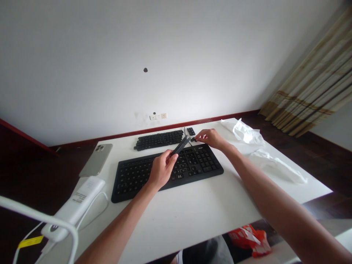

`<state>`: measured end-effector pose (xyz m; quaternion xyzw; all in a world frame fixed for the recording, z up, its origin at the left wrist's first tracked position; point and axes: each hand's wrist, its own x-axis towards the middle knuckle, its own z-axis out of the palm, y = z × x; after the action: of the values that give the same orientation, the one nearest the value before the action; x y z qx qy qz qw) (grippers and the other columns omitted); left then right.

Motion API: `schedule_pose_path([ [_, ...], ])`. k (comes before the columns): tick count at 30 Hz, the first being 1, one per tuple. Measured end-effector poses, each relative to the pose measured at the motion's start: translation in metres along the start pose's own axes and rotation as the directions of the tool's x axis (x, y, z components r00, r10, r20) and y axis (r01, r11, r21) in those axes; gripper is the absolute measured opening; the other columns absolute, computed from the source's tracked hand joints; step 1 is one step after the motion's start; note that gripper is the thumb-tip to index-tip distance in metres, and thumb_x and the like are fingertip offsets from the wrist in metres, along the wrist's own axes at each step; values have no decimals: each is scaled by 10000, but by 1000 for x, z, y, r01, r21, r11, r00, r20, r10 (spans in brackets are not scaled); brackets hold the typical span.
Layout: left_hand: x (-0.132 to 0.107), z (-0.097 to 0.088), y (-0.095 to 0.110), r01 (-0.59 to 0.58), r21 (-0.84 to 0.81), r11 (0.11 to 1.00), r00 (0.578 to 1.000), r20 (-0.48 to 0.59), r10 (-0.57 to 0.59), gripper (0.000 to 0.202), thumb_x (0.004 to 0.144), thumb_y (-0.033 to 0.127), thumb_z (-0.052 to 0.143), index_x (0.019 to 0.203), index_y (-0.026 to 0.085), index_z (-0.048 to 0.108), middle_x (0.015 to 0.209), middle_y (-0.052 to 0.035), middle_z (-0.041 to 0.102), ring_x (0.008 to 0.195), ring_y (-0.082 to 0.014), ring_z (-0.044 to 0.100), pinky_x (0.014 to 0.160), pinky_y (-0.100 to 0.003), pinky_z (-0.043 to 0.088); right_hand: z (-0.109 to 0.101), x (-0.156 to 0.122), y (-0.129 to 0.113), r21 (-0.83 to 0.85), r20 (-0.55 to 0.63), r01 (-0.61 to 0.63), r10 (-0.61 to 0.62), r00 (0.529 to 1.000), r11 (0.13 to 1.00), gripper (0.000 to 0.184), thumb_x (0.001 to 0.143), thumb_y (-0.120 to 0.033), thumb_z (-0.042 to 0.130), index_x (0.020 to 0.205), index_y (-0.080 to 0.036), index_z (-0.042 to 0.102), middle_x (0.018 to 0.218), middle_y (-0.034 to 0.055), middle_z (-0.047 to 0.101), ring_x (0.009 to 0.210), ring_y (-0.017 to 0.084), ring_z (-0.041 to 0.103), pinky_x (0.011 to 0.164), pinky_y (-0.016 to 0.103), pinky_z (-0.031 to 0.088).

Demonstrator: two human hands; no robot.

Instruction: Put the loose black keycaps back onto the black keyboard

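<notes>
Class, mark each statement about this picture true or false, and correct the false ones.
1. The left hand holds a dark narrow bar. True.
2. The phone is in the right hand. False: it lies on the desk, and the right hand's fingertips are at a small black piece.
3. A smaller black keyboard lies behind a larger black keyboard. True.
4. Crumpled white plastic lies to the left of the keyboards. False: it lies to their right.
5. Wall sockets show above the far edge of the desk. True.
</notes>
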<state>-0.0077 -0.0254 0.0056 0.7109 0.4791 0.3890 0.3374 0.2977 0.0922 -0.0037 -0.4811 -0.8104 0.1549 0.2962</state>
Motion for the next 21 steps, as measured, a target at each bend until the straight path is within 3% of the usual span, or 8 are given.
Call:
schedule_pose_path([
  [10, 1, 0, 0, 4, -3, 1000, 1000, 3, -4, 380, 1041, 540, 523, 953, 188, 639, 660, 51, 440, 591, -112, 370, 579, -259, 267, 6, 6, -3, -98, -30, -19, 16, 999, 995, 107, 884, -225, 743, 899, -229, 849, 888, 35, 822, 755, 208, 755, 742, 292, 588],
  [21, 0, 1, 0, 0, -5, 1000, 1000, -2, 0, 371, 1044, 529, 526, 934, 189, 628, 653, 58, 424, 590, -105, 376, 574, -254, 271, -1, 3, -9, -82, -33, 0, -3, 999, 997, 82, 866, -208, 752, 862, -227, 832, 879, 28, 812, 774, 205, 739, 736, 293, 558],
])
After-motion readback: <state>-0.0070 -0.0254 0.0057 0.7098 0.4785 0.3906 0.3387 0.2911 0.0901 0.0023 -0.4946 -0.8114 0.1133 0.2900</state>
